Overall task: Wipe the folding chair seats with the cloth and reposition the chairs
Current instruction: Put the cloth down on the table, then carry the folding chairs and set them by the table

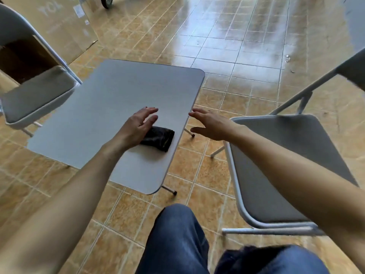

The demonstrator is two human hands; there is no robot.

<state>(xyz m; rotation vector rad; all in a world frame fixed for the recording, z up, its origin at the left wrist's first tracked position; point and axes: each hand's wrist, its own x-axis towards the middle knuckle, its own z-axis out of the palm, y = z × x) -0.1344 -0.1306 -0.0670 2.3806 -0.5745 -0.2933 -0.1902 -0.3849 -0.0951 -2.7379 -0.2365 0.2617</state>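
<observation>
A folded black cloth [160, 138] lies on a small grey table [110, 107], near the table's right edge. My left hand [138, 127] hovers just above the cloth's left end with fingers spread, holding nothing. My right hand [211, 124] is open in the air beyond the table's right edge, fingers pointing left. One grey folding chair [35, 95] stands left of the table, its padded seat facing up. A second grey folding chair [280, 165] stands to the right, under my right forearm.
Shiny tan floor tiles [227, 56] stretch away ahead. A large cardboard box [59, 22] leans behind the left chair. A wheel [106, 1] shows at the top edge. My knees in blue jeans [177, 240] fill the bottom.
</observation>
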